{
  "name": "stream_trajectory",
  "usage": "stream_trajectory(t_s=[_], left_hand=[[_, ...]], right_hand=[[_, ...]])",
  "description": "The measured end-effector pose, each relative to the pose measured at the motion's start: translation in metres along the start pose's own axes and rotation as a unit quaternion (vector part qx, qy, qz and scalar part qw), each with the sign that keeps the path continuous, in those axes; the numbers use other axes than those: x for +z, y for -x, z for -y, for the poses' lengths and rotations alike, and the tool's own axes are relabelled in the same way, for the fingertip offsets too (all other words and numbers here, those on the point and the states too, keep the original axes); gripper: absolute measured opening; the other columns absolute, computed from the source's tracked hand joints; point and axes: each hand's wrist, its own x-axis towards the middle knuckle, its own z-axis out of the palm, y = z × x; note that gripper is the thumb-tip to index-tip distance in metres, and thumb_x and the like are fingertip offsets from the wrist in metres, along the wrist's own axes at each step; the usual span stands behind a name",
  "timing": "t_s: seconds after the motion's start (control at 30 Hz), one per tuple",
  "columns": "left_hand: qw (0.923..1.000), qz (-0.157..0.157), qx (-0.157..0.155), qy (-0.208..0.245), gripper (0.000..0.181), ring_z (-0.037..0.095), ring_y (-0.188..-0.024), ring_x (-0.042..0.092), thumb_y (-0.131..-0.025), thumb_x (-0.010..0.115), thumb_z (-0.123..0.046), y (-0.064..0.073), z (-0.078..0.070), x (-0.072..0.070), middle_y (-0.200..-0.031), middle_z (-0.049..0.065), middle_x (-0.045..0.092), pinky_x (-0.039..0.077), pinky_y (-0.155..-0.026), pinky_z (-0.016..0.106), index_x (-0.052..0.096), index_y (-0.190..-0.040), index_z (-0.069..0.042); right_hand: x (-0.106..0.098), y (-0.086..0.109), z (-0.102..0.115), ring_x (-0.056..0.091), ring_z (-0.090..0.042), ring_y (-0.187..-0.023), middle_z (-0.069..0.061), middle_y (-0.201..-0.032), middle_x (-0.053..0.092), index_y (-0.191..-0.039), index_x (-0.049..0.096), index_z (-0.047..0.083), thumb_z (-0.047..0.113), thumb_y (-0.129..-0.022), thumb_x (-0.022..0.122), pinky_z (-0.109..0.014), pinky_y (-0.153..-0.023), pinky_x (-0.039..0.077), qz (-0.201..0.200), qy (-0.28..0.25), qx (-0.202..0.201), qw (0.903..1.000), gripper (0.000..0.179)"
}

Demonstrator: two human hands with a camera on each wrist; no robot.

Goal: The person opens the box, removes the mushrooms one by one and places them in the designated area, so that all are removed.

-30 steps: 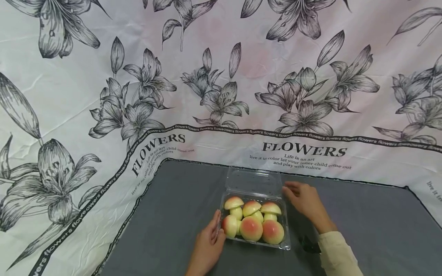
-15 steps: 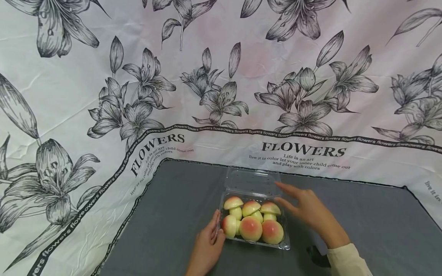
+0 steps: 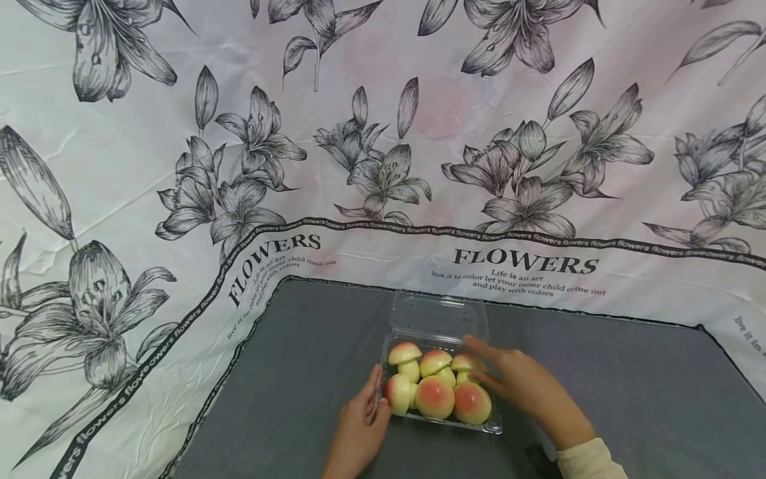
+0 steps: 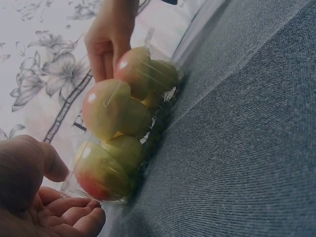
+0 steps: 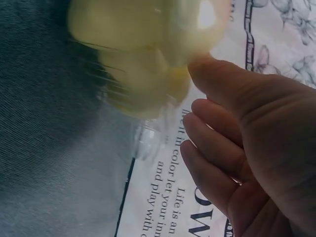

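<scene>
A clear plastic clamshell box (image 3: 439, 420) holds several yellow-green mushroom-shaped pieces with red-blushed caps, such as the front middle one (image 3: 435, 397). My left hand (image 3: 362, 422) grips the box's left side, its thumb and fingers at the edge in the left wrist view. Over the box's right side, my right hand (image 3: 526, 382) reaches in with thumb and forefinger spread about the back right mushroom-shaped piece (image 3: 467, 361). In the right wrist view the thumb tip meets that piece's cap (image 5: 197, 29), while the other fingers are loosely bent beside the box.
The box's transparent lid (image 3: 439, 316) lies folded back behind it. A dark grey cloth (image 3: 299, 372) covers the table. Behind stands a white flower-printed sheet (image 3: 383, 253). A small black item (image 3: 540, 459) shows by the right sleeve (image 3: 589, 459).
My right hand has moved from beside the lid's right edge, left and down over the back right piece, its thumb and forefinger spreading. The left hand has stayed at the box's left side.
</scene>
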Motion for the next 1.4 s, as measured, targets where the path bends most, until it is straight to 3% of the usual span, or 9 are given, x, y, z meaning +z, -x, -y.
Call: stream_trajectory(t_s=[0.1, 0.13, 0.4, 0.63, 0.8, 1.13, 1.4], left_hand=[[1.0000, 0.002, 0.000, -0.007, 0.065, 0.034, -0.150, 0.042, -0.105, 0.058, -0.015, 0.000, 0.000, 0.000, -0.162, 0.021, 0.043, 0.048, -0.114, 0.040, 0.034, -0.164, -0.003], [1.0000, 0.003, 0.000, -0.009, 0.065, 0.034, -0.149, 0.043, -0.105, 0.058, -0.015, 0.000, 0.000, 0.000, -0.162, 0.021, 0.043, 0.048, -0.114, 0.041, 0.034, -0.164, -0.003], [1.0000, 0.007, 0.005, -0.005, 0.064, 0.034, -0.150, 0.042, -0.106, 0.056, -0.014, 0.000, 0.000, 0.000, -0.163, 0.021, 0.042, 0.045, -0.116, 0.043, 0.032, -0.164, -0.001], [0.9999, 0.001, 0.007, -0.015, 0.063, 0.035, -0.148, 0.044, -0.106, 0.057, -0.016, 0.001, 0.000, 0.000, -0.161, 0.022, 0.045, 0.047, -0.114, 0.043, 0.034, -0.164, -0.003], [0.9999, -0.001, 0.009, -0.015, 0.063, 0.035, -0.148, 0.045, -0.106, 0.056, -0.015, 0.001, 0.001, 0.000, -0.161, 0.021, 0.045, 0.048, -0.114, 0.043, 0.034, -0.164, -0.002], [0.9999, 0.002, 0.012, -0.006, 0.064, 0.033, -0.150, 0.042, -0.106, 0.055, -0.014, 0.000, 0.001, 0.000, -0.163, 0.020, 0.042, 0.045, -0.116, 0.042, 0.032, -0.164, -0.001], [0.9999, 0.004, 0.009, -0.007, 0.064, 0.035, -0.149, 0.044, -0.106, 0.055, -0.015, 0.001, 0.000, -0.001, -0.162, 0.021, 0.044, 0.046, -0.115, 0.043, 0.033, -0.164, -0.001]], right_hand=[[0.006, 0.003, 0.000, 0.078, -0.028, -0.100, -0.008, -0.132, 0.074, -0.150, 0.062, 0.015, 0.030, -0.096, 0.079, -0.050, -0.083, 0.065, -0.018, 0.010, -0.011, 0.9997, 0.059], [0.007, 0.004, 0.001, 0.078, -0.028, -0.101, -0.008, -0.133, 0.073, -0.150, 0.062, 0.015, 0.029, -0.095, 0.080, -0.050, -0.083, 0.065, -0.022, 0.013, -0.012, 0.9996, 0.059], [0.012, 0.008, 0.003, 0.078, -0.029, -0.093, -0.008, -0.128, 0.076, -0.145, 0.066, 0.017, 0.020, -0.095, 0.079, -0.049, -0.074, 0.065, -0.050, 0.025, -0.026, 0.9981, 0.051], [0.012, 0.009, 0.006, 0.076, -0.025, -0.076, -0.005, -0.101, 0.081, -0.138, 0.070, 0.023, 0.019, -0.096, 0.077, -0.044, -0.060, 0.060, -0.052, 0.042, -0.016, 0.9976, 0.043], [0.013, 0.009, 0.005, 0.075, -0.023, -0.071, -0.004, -0.099, 0.080, -0.135, 0.070, 0.023, 0.017, -0.096, 0.078, -0.042, -0.056, 0.058, -0.063, 0.049, -0.026, 0.9964, 0.041], [0.017, 0.011, 0.004, 0.078, -0.023, -0.081, -0.001, -0.123, 0.078, -0.137, 0.072, 0.021, 0.012, -0.094, 0.080, -0.043, -0.064, 0.063, -0.095, 0.051, -0.047, 0.9931, 0.045], [0.016, 0.011, 0.006, 0.079, -0.028, -0.088, -0.001, -0.133, 0.074, -0.140, 0.070, 0.024, 0.014, -0.095, 0.078, -0.048, -0.069, 0.064, -0.106, 0.055, -0.041, 0.9920, 0.047]])
